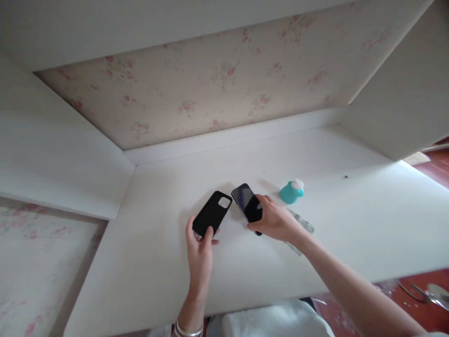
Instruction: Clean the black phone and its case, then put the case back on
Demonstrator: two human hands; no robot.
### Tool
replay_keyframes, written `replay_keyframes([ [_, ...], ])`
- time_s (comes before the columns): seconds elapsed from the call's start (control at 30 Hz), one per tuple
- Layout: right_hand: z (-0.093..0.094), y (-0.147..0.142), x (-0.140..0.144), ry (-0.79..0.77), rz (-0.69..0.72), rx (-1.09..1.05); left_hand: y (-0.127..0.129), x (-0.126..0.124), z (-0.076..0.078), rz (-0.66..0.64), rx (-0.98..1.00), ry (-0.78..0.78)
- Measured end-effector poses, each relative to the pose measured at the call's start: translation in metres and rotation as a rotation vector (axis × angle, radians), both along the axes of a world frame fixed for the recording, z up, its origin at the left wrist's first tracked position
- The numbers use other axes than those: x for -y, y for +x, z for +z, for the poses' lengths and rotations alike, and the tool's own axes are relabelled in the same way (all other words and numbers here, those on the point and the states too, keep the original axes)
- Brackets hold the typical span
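Note:
A black phone case (210, 213) with a camera cutout at its upper right is gripped at its lower end by my left hand (201, 250), thumb on the near face. Just to the right, my right hand (275, 217) holds a smartphone (242, 195) by its long edges, its dark glossy screen facing up. Case and phone are apart, with a narrow gap between their upper ends. Under and behind my right wrist lies a greyish, see-through flat item (304, 221), partly covered by the arm; its kind is unclear.
A small teal bottle with a white cap (291, 192) stands right of the phone on the white desk (157, 262). Farther right lies a tiny dark bit (346, 177). White panels (52, 145) rise at the sides, and a floral-papered wall (210, 93) closes the back.

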State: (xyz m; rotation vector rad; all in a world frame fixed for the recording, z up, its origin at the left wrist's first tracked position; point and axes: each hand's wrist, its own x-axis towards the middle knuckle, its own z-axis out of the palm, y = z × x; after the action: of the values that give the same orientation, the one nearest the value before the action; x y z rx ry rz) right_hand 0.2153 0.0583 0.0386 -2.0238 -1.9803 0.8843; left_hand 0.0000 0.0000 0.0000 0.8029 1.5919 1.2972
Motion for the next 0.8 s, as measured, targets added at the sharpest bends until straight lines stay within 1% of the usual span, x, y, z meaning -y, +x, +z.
replay_keyframes([
  [0.07, 0.002, 0.000, -0.006, 0.002, 0.003, 0.047, 0.001, 0.003, -0.003, -0.022, -0.045, -0.022],
  [0.13, 0.003, -0.001, -0.012, 0.003, 0.014, 0.103, 0.001, 0.005, -0.005, -0.077, -0.118, -0.062],
  [0.2, 0.004, -0.003, -0.018, 0.003, 0.030, 0.156, 0.000, 0.008, -0.006, -0.157, -0.216, -0.088],
  [0.3, 0.004, -0.006, -0.027, 0.000, 0.062, 0.221, -0.002, 0.012, -0.009, -0.257, -0.377, -0.088],
  [0.43, 0.003, -0.012, -0.034, -0.004, 0.094, 0.274, -0.003, 0.022, -0.015, -0.316, -0.594, -0.093],
  [0.63, -0.001, -0.021, -0.036, -0.005, 0.074, 0.346, 0.001, 0.036, -0.026, -0.407, -0.794, 0.013],
  [0.8, -0.004, -0.025, -0.034, -0.002, 0.084, 0.374, 0.003, 0.041, -0.032, -0.476, -0.899, 0.166],
])
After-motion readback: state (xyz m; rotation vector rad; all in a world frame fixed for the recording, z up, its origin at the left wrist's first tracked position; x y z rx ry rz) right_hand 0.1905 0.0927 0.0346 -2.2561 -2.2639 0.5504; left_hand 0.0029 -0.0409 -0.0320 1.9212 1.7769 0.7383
